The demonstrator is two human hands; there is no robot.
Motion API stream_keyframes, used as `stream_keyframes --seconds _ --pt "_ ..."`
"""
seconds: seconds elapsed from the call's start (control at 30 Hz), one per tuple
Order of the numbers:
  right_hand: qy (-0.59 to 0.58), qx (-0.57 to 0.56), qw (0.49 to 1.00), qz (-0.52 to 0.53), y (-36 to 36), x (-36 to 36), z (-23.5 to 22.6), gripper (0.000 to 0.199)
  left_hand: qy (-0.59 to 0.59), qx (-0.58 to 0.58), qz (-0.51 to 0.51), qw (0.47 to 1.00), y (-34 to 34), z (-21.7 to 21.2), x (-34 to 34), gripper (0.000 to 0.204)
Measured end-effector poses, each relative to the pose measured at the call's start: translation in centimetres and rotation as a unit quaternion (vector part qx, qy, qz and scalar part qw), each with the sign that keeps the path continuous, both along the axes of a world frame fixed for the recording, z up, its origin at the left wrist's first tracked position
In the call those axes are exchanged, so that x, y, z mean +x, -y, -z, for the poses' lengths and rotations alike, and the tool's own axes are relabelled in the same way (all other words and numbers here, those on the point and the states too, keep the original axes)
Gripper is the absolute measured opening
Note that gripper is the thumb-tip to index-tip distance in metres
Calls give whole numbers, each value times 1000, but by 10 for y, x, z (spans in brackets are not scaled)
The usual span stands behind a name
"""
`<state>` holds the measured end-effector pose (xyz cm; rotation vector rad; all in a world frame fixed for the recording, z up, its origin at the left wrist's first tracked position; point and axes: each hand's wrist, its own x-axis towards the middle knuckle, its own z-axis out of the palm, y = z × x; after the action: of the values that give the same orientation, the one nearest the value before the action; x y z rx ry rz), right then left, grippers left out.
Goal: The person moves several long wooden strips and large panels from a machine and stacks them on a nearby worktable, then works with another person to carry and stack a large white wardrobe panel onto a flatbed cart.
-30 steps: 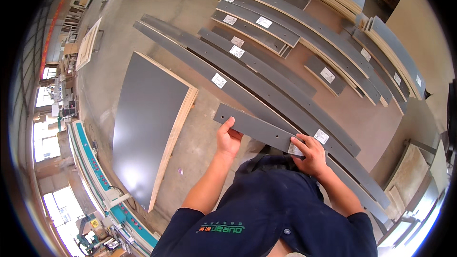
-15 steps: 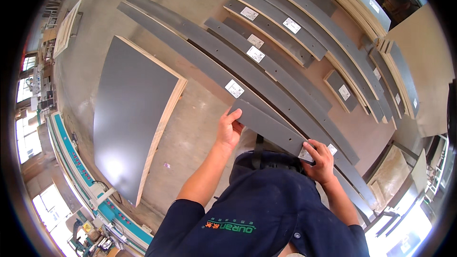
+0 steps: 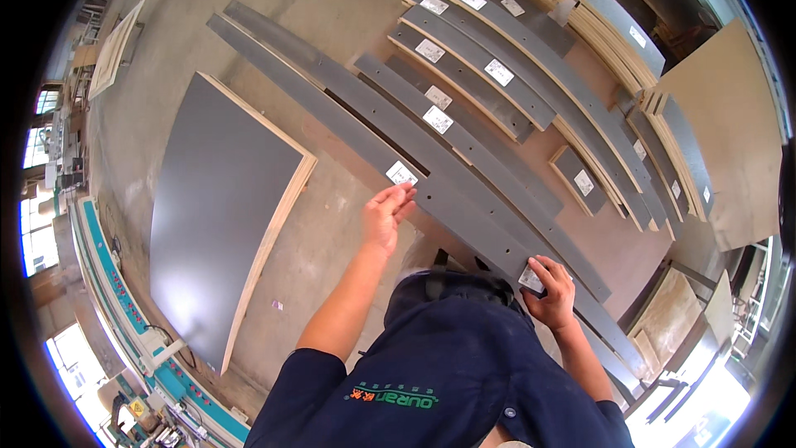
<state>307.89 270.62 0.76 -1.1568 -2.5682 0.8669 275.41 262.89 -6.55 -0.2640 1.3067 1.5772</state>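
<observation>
Two hands (image 3: 384,217) (image 3: 553,291), one grey strip (image 3: 464,216)

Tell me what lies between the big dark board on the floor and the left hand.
Bare concrete floor only, in the head view, between the big dark board and the left hand.

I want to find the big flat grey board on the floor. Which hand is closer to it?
Left. The left hand reaches out just right of the big grey board, apart from it. The right hand is farther away, gripping a short grey strip.
</observation>
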Motion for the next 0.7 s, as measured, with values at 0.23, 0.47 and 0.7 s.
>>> stream_keyframes --seconds 0.23,0.47,0.7 --pt "-3 16 994 104 -17 22 17 57 -4 -8 -7 1000 18 -6 -11 18" --pt "-19 40 989 142 -45 14 20 55 30 -27 33 999 38 0 18 16" --pt "-40 67 992 100 -69 -23 25 54 31 -35 40 998 47 1 18 16"
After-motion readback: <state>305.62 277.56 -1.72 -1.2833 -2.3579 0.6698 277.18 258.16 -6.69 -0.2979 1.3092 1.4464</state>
